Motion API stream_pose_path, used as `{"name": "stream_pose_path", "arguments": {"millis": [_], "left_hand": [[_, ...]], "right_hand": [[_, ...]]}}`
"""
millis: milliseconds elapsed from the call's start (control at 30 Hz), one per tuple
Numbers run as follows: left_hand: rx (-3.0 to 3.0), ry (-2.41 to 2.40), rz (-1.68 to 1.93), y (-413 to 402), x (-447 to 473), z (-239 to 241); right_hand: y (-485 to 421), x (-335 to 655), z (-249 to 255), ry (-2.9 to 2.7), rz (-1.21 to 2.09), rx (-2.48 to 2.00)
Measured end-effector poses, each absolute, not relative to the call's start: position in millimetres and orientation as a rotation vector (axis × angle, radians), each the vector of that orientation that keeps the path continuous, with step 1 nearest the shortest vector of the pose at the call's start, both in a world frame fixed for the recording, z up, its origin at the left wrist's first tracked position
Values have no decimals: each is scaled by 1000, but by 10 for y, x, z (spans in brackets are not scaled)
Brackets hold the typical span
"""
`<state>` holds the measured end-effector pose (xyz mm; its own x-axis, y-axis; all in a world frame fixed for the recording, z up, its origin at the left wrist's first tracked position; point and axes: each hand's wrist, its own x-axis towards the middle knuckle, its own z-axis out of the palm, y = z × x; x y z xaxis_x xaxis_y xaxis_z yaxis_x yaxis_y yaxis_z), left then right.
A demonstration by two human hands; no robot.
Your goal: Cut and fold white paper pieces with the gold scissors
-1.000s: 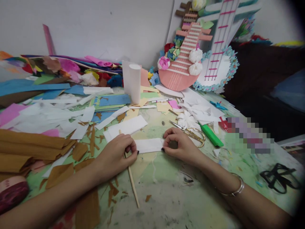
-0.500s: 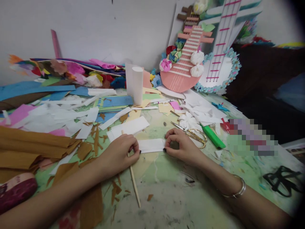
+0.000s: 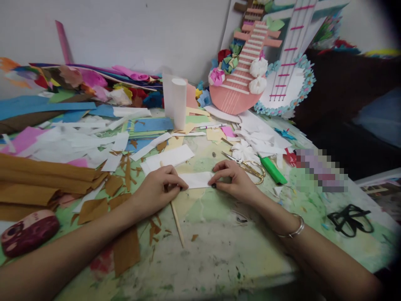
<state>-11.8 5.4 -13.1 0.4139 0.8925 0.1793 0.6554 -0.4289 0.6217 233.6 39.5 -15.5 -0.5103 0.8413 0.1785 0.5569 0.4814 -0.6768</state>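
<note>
A short strip of white paper (image 3: 199,179) lies flat on the table between my hands. My left hand (image 3: 163,186) is closed in a pinch on the strip's left end. The thumb and forefinger of my right hand (image 3: 230,179) pinch its right end. A thin wooden stick (image 3: 177,225) passes beneath my left hand and slants down toward me; its upper tip shows above the knuckles. Just behind my left hand lie folded white paper pieces (image 3: 171,158). Gold-handled scissors (image 3: 252,170) rest right behind my right hand, beside a white paper flower (image 3: 243,150).
Brown crepe paper (image 3: 44,182) and white scraps (image 3: 84,144) cover the left side. A white paper roll (image 3: 179,104) stands at the back, near a pink paper instrument (image 3: 238,92). To the right are a green tube-shaped item (image 3: 273,170) and black-framed glasses (image 3: 351,220).
The view has tilted slightly down, so things sit higher in it. My left fingers have straightened somewhat along the strip's end. Both hands stay at the paper.
</note>
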Motion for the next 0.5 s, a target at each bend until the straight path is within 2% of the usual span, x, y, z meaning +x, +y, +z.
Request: {"name": "stream_pose_path", "arguments": {"millis": [133,233,400,500], "left_hand": [[2356,1320,741,4,-125,-141],[2672,1274,707,-99,-62,-117],[3059,1386,324,-341,129,-127],[3135,1504,236,-436,181,-170]], "right_hand": [[367,2357,-144,-2323,626,-1131],[278,2349,-106,-2424,371,-1056],[17,2221,-48,-2662,-180,-933],[-107,2140,-41,-2777,-377,-920]]}}
